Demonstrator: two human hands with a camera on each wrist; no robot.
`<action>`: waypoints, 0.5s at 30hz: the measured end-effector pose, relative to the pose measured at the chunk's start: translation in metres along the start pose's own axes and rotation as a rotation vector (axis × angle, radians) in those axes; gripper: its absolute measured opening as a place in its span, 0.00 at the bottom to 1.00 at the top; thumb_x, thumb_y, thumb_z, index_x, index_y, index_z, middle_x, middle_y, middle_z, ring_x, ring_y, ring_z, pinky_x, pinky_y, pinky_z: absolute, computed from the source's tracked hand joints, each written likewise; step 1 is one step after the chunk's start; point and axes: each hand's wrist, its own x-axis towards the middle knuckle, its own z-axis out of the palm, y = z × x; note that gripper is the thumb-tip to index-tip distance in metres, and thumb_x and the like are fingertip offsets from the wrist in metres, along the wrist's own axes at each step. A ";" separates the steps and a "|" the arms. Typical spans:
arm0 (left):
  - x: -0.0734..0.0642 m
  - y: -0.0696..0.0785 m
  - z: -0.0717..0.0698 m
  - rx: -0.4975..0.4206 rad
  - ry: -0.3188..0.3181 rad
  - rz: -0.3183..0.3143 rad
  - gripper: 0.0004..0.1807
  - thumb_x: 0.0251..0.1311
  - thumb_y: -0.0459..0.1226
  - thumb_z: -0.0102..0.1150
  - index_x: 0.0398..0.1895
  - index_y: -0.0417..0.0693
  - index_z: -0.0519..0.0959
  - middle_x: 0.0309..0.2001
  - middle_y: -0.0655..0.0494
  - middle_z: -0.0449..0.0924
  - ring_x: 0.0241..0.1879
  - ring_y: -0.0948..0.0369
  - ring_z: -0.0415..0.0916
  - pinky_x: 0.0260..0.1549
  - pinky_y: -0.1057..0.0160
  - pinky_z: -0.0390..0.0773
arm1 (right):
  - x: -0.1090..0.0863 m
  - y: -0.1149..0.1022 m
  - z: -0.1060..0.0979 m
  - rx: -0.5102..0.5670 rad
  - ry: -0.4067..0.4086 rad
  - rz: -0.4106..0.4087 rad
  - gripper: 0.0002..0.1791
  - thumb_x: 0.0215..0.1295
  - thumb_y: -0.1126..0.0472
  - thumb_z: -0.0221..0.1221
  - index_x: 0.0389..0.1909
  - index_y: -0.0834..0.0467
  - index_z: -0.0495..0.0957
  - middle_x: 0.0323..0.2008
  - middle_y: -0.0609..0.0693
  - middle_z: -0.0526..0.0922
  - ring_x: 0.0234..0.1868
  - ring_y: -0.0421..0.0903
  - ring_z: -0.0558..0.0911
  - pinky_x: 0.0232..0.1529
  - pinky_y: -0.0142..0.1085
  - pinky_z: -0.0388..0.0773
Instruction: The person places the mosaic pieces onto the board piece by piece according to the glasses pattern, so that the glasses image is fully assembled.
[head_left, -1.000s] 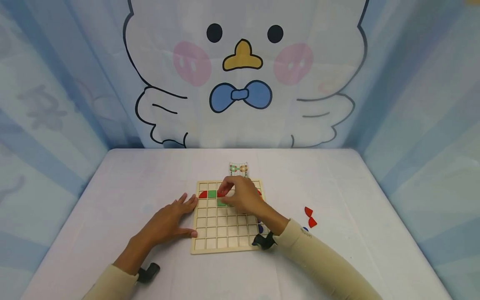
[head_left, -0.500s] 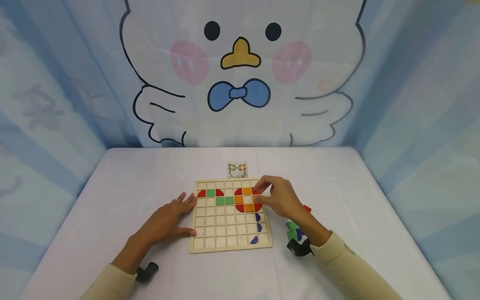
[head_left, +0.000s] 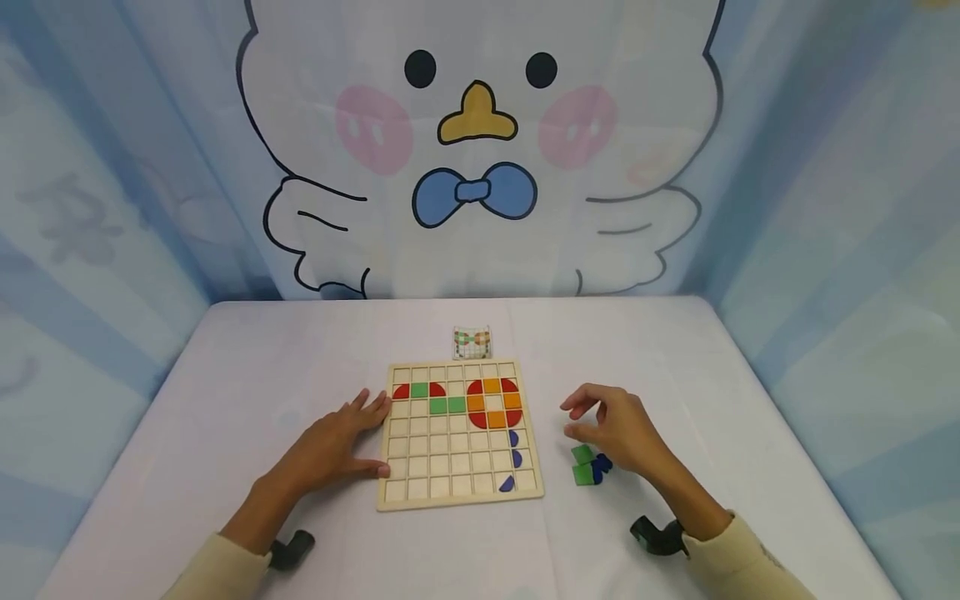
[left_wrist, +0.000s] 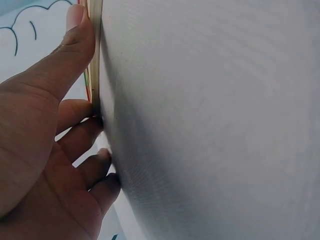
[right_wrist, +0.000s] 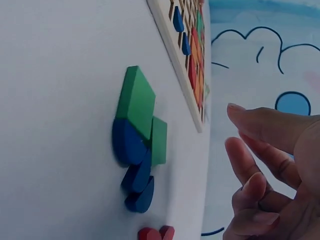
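Right hand (head_left: 611,429) has left the grid board (head_left: 459,496), hovering empty, fingers loosely apart, above green blocks (head_left: 582,463) at 3 o'clock; left hand (head_left: 330,446) stays flat against the board's edge.

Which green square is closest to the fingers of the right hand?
The loose green square farther from the person; it lies just under the right hand, beyond the other loose one.

The left hand (left_wrist: 40,150) fills the lower left of the frame, palm toward the camera. Its thumb (left_wrist: 70,45) runs up toward the upper left corner and lies flat along the thin wooden edge of the board (left_wrist: 95,55), which shows as a narrow strip near the top. The fingers (left_wrist: 85,135) lie against the white table (left_wrist: 210,120), which takes up the whole right side.
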 end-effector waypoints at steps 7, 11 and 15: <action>0.000 -0.003 0.002 -0.002 0.003 0.002 0.60 0.49 0.58 0.81 0.83 0.49 0.62 0.83 0.45 0.60 0.81 0.33 0.56 0.74 0.29 0.63 | -0.012 0.017 -0.002 -0.082 -0.064 0.016 0.15 0.55 0.60 0.80 0.44 0.49 0.89 0.35 0.44 0.85 0.37 0.46 0.75 0.39 0.36 0.71; 0.000 -0.003 0.002 0.000 0.000 0.004 0.60 0.49 0.58 0.80 0.83 0.49 0.62 0.83 0.47 0.60 0.82 0.35 0.55 0.74 0.29 0.63 | -0.015 0.023 0.001 -0.129 -0.094 0.015 0.16 0.53 0.59 0.81 0.41 0.48 0.88 0.34 0.42 0.84 0.37 0.43 0.76 0.39 0.36 0.71; 0.000 -0.003 0.001 -0.003 0.001 0.005 0.60 0.49 0.58 0.81 0.83 0.49 0.62 0.83 0.48 0.60 0.83 0.36 0.54 0.74 0.29 0.64 | -0.017 0.025 0.004 -0.170 -0.108 0.014 0.14 0.52 0.58 0.81 0.37 0.46 0.87 0.32 0.41 0.82 0.35 0.42 0.76 0.36 0.36 0.71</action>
